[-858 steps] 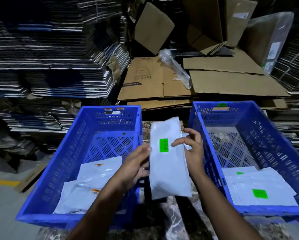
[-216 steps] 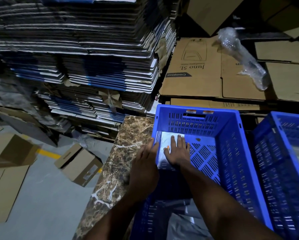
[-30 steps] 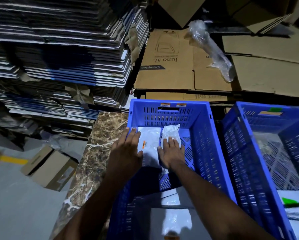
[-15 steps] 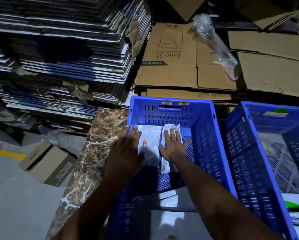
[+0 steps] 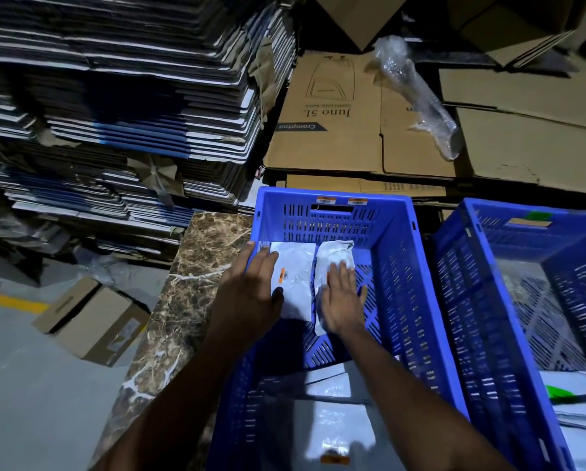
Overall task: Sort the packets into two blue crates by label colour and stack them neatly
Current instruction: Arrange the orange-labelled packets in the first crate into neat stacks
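Note:
Two white packets lie side by side at the far end of the left blue crate (image 5: 332, 203). The left packet (image 5: 296, 283) shows an orange label, and my left hand (image 5: 250, 294) lies flat on its left part with straight fingers. My right hand (image 5: 340, 300) presses flat on the narrower right packet (image 5: 335, 254). More white packets (image 5: 332, 426) lie at the near end of this crate, one with an orange label. The right blue crate (image 5: 454, 266) holds packets with a green label (image 5: 561, 394) at its near end.
The crates stand on a brown marble table (image 5: 182, 287). Tall stacks of flattened cartons (image 5: 115, 113) rise at the left, flat brown cardboard (image 5: 352, 130) with a bubble-wrap roll (image 5: 417, 96) behind. A small carton (image 5: 91, 321) sits on the grey floor at the left.
Both hands have stayed flat on the two packets in the left crate. My right hand has slid slightly down the right packet, baring more of its top.

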The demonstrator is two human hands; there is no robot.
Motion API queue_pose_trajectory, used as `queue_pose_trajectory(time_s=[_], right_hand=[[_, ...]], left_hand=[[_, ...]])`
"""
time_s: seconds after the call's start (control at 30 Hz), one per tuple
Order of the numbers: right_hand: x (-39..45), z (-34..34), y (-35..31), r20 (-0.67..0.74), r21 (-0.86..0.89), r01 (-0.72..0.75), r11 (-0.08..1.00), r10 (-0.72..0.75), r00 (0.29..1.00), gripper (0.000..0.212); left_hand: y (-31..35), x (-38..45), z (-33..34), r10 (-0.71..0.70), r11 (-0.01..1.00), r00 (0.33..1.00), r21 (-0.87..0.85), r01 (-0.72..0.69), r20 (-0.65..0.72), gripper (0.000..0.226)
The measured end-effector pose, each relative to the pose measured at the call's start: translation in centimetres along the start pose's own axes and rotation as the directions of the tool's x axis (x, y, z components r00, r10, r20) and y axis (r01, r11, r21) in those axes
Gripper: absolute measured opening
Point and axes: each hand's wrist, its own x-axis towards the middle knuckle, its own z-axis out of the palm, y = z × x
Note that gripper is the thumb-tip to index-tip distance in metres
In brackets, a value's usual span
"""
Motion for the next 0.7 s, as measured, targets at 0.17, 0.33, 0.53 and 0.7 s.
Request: queue_pose_trajectory(time_s=[0.17,0.33,0.53,0.7], right_hand=[[0.4,1.0,-0.1,0.028,0.033,0.052,0.998,-0.053,0.998,0.059],[0.3,1.1,-0.5,0.036,-0.075,0.001,0.997,0.002,0.999,0.06],[0.7,1.2,-1.1,0.086,-0.187,-0.055,0.981,0.072,0.994,0.06],[1.2,0.9,-1.1,0.133,-0.189,-0.06,0.98,0.086,0.987,0.06]], left_hand=[[0.4,0.3,-0.7,-0.068,0.998,0.996,-0.004,0.068,0.054,0.064],[0.6,0.3,-1.0,-0.103,0.994,0.991,-0.032,0.106,0.081,0.061],[1.1,0.2,-1.6,-0.134,0.991,0.985,-0.01,0.136,0.11,0.06],[1.4,0.0,-1.7,-0.142,0.989,0.985,-0.035,0.146,0.093,0.065]])
